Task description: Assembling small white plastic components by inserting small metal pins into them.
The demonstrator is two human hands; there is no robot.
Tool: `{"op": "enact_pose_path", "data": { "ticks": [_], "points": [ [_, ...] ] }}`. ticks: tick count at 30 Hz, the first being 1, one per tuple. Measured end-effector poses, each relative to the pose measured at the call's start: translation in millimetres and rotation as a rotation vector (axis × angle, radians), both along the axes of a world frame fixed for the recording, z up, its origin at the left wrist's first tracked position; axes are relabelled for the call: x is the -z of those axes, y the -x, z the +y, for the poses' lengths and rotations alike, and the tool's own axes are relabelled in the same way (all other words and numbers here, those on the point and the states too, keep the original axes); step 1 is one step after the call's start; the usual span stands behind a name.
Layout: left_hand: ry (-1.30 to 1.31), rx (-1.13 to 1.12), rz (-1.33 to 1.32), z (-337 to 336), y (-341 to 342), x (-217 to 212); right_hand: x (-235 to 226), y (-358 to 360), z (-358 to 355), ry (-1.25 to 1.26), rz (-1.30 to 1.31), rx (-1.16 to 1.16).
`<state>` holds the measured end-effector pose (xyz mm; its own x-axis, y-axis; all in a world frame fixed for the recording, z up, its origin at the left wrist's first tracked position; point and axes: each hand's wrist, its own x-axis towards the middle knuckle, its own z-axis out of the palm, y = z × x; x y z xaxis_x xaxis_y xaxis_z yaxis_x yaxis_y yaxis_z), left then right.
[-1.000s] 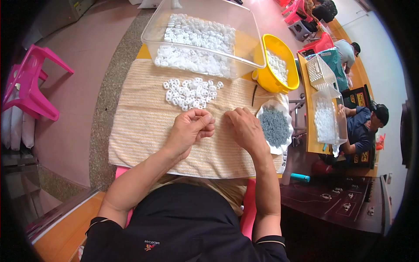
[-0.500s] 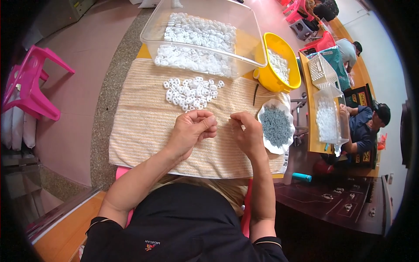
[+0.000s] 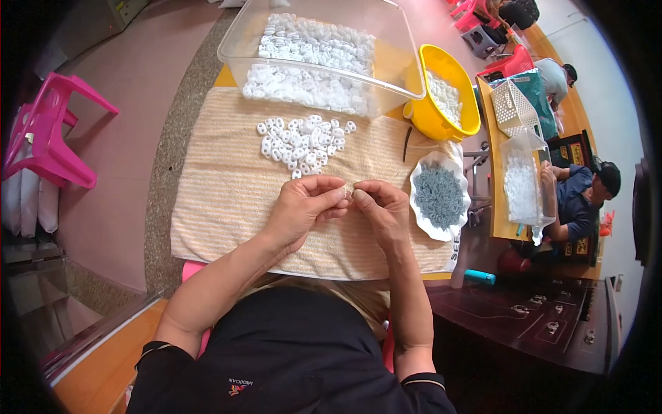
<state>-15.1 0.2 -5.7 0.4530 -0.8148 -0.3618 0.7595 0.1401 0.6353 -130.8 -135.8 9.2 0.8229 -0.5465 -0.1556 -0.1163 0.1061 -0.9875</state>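
Observation:
Over the striped towel [image 3: 227,207], my left hand [image 3: 301,210] and my right hand [image 3: 384,209] meet fingertip to fingertip. Both are closed in a pinch. A tiny pale bit shows between the fingertips, too small to name. Just beyond them lies a loose pile of white oval plastic pieces [image 3: 303,145] with holes in them. Close to the right of my right hand is a white wavy-rimmed dish [image 3: 463,185] full of small grey slender pieces [image 3: 438,196].
Behind the pile stands a clear plastic bin [image 3: 396,86] holding many white pieces. A yellow tub [image 3: 429,110] with white pieces and a thin black strip [image 3: 407,143] are to its right. A pink stool [image 3: 52,134] stands left; a co-worker [image 3: 586,200] sits at another table right.
My right hand has moved left, so its fingertips now meet those of my left hand, which has stayed nearly in place. The view has shifted slightly.

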Motion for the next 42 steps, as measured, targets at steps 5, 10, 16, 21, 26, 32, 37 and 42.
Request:
{"op": "enact_pose_path", "data": {
  "ticks": [5, 10, 16, 21, 26, 32, 37, 42],
  "points": [
    [-0.009, 0.028, -0.003, 1.0, 1.4, 0.9, -0.3, -1.0, 3.3, -0.150, -0.056, -0.015],
    [-0.014, 0.042, -0.013, 0.1, 1.7, 1.3, 0.5, -0.5, 1.8, -0.130, -0.046, -0.035],
    [-0.003, 0.045, -0.007, 0.1, 1.8, 1.1, 1.8, 1.6, 0.1, -0.144, -0.063, -0.050],
    [0.000, 0.045, -0.004, -0.1, 2.1, -0.8, 5.4, 2.7, -1.4, -0.129, -0.047, -0.072],
    [0.004, 0.044, 0.002, -0.2, 2.1, -0.5, 3.5, 1.8, 0.7, -0.098, -0.041, -0.039],
    [0.004, 0.047, 0.010, -0.4, 2.5, -1.9, 3.6, 1.8, 1.0, -0.167, -0.082, -0.047],
    [0.010, 0.048, 0.013, -0.5, 3.1, -0.8, 5.0, 2.1, 0.5, -0.167, -0.077, -0.060],
    [0.005, 0.051, 0.007, -0.3, 3.5, 1.6, 3.7, 1.7, 0.4, -0.140, -0.075, -0.081]
  ]
}}
